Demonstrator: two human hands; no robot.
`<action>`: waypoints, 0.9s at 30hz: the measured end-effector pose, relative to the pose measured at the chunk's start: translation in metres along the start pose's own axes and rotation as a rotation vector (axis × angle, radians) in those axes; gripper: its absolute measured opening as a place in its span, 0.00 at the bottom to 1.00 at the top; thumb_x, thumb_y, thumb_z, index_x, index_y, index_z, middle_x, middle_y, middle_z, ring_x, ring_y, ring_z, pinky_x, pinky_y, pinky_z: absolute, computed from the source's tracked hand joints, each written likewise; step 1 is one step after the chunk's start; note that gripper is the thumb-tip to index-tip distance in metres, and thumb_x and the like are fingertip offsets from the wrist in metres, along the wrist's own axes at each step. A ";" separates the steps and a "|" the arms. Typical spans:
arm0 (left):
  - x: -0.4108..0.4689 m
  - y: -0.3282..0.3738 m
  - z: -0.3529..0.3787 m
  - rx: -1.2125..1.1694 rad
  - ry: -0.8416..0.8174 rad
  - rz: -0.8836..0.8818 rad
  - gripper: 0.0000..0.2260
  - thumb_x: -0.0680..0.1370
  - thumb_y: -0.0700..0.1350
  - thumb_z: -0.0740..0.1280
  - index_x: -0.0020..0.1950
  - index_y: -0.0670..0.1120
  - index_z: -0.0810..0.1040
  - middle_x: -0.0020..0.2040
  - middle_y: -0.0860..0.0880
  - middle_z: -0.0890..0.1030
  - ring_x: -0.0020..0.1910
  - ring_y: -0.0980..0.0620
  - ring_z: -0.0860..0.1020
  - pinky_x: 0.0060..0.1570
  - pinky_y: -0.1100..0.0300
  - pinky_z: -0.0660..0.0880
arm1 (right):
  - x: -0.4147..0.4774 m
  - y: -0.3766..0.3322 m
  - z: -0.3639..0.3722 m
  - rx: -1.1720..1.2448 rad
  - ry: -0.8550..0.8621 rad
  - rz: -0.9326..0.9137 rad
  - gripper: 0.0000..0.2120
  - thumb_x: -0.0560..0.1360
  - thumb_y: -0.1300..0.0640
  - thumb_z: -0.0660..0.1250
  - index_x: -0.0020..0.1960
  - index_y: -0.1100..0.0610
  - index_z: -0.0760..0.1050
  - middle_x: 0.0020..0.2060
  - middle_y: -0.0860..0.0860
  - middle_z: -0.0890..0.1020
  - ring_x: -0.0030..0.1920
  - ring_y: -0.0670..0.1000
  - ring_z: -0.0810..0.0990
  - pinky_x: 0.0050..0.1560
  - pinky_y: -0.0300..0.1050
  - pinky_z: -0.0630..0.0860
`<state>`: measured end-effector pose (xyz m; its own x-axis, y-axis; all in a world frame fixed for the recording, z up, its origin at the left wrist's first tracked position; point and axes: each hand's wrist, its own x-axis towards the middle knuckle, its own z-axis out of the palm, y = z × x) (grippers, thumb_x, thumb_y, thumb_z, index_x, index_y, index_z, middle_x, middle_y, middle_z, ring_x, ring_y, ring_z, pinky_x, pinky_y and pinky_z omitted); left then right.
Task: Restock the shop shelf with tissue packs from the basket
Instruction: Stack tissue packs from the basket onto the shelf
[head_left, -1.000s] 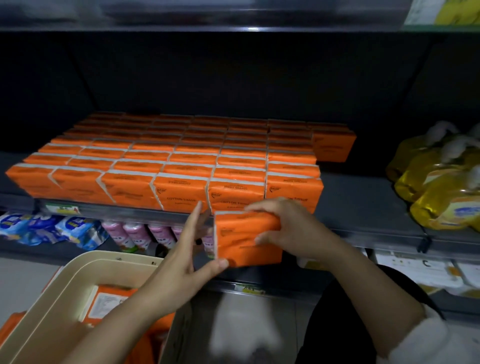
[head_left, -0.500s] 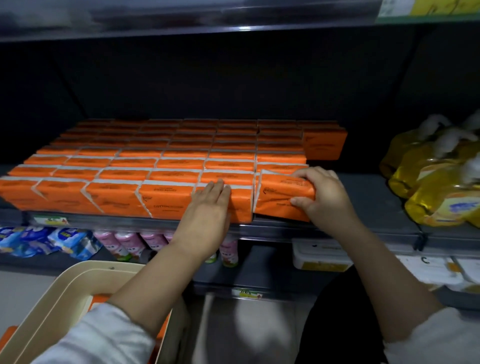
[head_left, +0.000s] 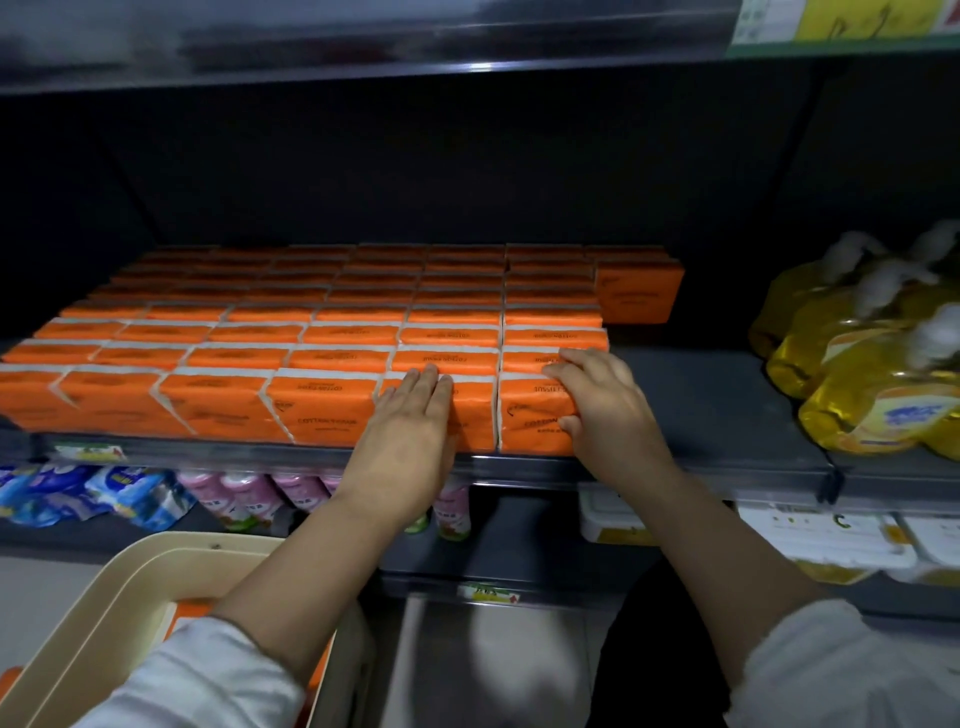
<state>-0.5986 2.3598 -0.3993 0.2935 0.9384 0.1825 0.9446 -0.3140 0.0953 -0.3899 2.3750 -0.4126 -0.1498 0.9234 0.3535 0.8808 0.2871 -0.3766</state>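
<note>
Orange tissue packs (head_left: 322, 358) fill the dark shelf (head_left: 727, 467) in tight rows. My right hand (head_left: 602, 410) grips the front row's rightmost tissue pack (head_left: 530, 410), fingers over its top and thumb against its right end. My left hand (head_left: 410, 431) presses flat, fingers straight, on the front of the neighbouring pack (head_left: 472, 410). The cream basket (head_left: 130, 582) stands at the bottom left, and a little orange of the packs inside (head_left: 189, 605) shows past my left sleeve.
Bare shelf (head_left: 701, 395) lies right of the packs, then yellow liquid pouches (head_left: 872, 395). One single pack (head_left: 639, 291) stands at the back right. The shelf below holds blue packs (head_left: 104, 493), pink bottles (head_left: 234, 493) and white boxes (head_left: 831, 535).
My right hand lifted the pack from in front of the lower shelf onto the shelf's front row and straightened it. My left hand left that pack and now presses the neighbouring one.
</note>
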 end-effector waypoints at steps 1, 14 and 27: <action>0.001 0.001 -0.001 0.000 0.010 -0.004 0.28 0.80 0.47 0.61 0.76 0.41 0.55 0.77 0.41 0.55 0.76 0.44 0.53 0.74 0.53 0.47 | 0.000 0.000 0.000 -0.003 0.006 0.001 0.29 0.67 0.68 0.72 0.66 0.56 0.72 0.67 0.53 0.71 0.70 0.57 0.64 0.68 0.54 0.62; 0.028 0.037 -0.001 0.075 -0.048 0.105 0.29 0.81 0.52 0.57 0.78 0.50 0.46 0.78 0.50 0.45 0.77 0.47 0.45 0.74 0.48 0.46 | 0.012 0.006 -0.021 1.162 0.142 0.692 0.53 0.60 0.37 0.75 0.76 0.50 0.53 0.74 0.48 0.62 0.70 0.47 0.64 0.70 0.51 0.64; 0.034 0.037 0.004 0.080 -0.060 0.054 0.29 0.81 0.43 0.58 0.78 0.49 0.47 0.78 0.51 0.48 0.77 0.48 0.48 0.74 0.49 0.48 | 0.021 0.014 -0.008 1.176 -0.061 0.678 0.52 0.52 0.18 0.61 0.70 0.42 0.66 0.68 0.45 0.72 0.67 0.49 0.71 0.70 0.56 0.64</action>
<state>-0.5534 2.3803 -0.3939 0.3499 0.9282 0.1266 0.9353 -0.3537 0.0080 -0.3772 2.3963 -0.4038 0.1098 0.9698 -0.2179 -0.1074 -0.2063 -0.9726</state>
